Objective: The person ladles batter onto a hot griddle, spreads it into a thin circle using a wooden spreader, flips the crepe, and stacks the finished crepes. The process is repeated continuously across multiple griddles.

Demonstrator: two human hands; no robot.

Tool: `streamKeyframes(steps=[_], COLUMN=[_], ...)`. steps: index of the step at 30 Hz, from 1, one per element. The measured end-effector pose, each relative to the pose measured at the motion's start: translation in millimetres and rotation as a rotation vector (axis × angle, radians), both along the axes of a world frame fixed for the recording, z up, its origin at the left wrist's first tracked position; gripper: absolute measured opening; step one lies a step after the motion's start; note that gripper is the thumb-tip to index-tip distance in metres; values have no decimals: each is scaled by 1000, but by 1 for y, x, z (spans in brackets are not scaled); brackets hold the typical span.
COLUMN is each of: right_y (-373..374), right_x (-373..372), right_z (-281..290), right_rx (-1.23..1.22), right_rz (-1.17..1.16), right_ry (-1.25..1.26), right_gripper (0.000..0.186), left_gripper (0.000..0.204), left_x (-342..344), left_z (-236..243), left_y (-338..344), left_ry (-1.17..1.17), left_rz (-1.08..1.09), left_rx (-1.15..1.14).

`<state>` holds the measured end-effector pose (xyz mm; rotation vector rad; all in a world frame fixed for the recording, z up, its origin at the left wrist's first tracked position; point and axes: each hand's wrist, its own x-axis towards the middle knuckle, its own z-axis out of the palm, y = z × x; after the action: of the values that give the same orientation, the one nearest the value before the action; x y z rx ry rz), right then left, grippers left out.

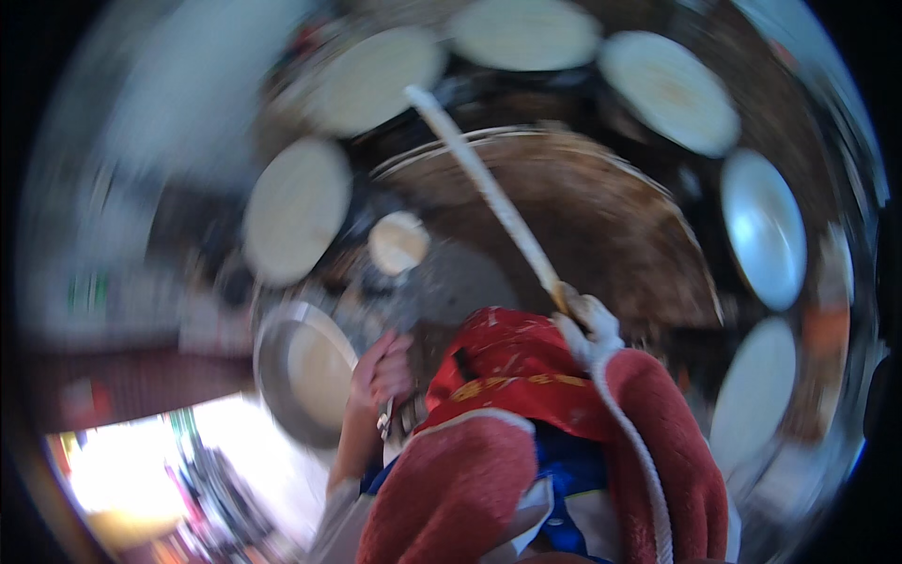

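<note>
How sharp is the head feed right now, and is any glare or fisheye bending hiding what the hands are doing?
Head view: heavy motion blur smears everything; the pale round discs and large brown griddle have soft edges. Strong fisheye bending curves the rim, with black corners. An overexposed patch washes out the lower left. The right hand, gloved white, grips a long pale stick; the left hand is blurred, its grip unclear.

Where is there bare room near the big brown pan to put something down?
The picture is blurred. The big brown pan shows bare surface right of the long pale stick that the right hand grips. Its rim is crowded: a ring of pale round discs. The left hand is beside a metal bowl.
</note>
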<state>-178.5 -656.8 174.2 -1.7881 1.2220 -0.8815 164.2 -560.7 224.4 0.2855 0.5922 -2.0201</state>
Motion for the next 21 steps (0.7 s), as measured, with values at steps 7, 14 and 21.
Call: streamKeyframes(steps=[7, 14, 21], right_y=[56, 6, -74], right_x=[-137, -235, -405], right_z=[-34, -74, -99], right_rx=[96, 278, 48], right_rz=[-866, -1521, -1797], right_ry=[-140, -48, 228], right_gripper=[35, 30, 31], left_gripper=[33, 30, 31], left_x=[-85, -209, -309], left_z=[69, 61, 18], left_y=[-106, -266, -375], left_ry=[-844, -157, -62], left_rz=[-566, -1004, -1268], left_rx=[-656, -148, 66])
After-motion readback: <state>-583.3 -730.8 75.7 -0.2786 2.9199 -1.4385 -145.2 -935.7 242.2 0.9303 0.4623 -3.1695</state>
